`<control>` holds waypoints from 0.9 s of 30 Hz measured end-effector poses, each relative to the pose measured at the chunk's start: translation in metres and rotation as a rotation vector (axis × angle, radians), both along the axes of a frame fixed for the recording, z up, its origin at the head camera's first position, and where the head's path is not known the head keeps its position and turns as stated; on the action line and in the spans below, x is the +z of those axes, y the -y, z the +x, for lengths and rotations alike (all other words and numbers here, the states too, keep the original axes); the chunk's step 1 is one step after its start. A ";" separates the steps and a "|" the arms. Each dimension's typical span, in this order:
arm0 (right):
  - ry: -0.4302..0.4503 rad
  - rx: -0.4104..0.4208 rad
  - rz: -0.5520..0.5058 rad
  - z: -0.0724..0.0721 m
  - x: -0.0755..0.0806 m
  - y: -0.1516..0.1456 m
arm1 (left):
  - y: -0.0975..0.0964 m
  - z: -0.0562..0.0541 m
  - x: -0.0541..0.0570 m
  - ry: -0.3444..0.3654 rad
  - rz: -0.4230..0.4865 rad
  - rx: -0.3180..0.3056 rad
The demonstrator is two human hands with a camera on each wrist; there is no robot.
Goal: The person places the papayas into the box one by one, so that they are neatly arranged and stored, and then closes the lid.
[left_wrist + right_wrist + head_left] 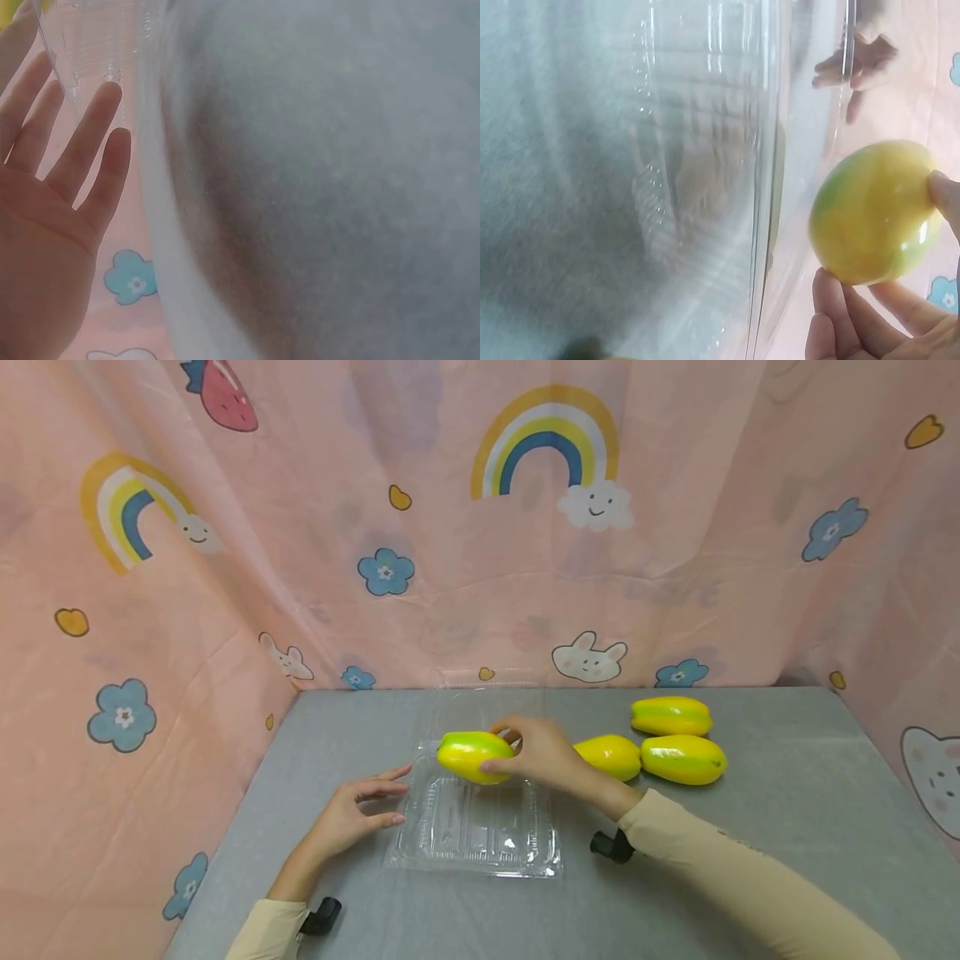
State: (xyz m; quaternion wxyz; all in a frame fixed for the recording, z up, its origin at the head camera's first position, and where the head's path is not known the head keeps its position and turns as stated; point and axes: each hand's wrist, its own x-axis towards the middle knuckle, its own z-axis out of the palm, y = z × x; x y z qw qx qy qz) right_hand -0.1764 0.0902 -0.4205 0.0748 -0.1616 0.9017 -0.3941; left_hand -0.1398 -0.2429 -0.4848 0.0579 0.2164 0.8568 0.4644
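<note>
My right hand (pixel 546 755) grips a glossy yellow-green papaya (pixel 468 758) by its right end, thumb in front and fingers behind. The fruit is over the back part of a clear plastic clamshell box (pixel 480 852), whose lid (pixel 480 710) stands open at the far side. In the right wrist view, thumb and fingertips pinch the papaya (pixel 874 217) beside the box wall (pixel 761 187). My left hand (pixel 352 814) has its fingers spread and relaxed at the box's left edge, holding nothing; whether the fingertips touch the plastic I cannot tell.
To the right on the grey table (pixel 750 843) lie three more papayas: one at the back (pixel 671 716), one in front of it (pixel 684 759), and one (pixel 611 756) partly behind my right wrist. A pink patterned curtain (pixel 450 610) surrounds the table's back and sides.
</note>
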 end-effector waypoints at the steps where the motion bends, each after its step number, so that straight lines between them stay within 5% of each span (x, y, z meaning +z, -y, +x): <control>1: 0.005 0.000 -0.002 0.000 0.000 0.002 | 0.000 0.000 0.000 0.001 0.000 0.001; 20: 0.061 0.010 0.094 -0.005 0.015 0.028 | 0.000 0.001 0.001 -0.001 -0.006 0.000; 27: 0.070 0.022 0.090 -0.007 0.006 0.036 | -0.001 0.001 0.000 -0.004 -0.022 0.006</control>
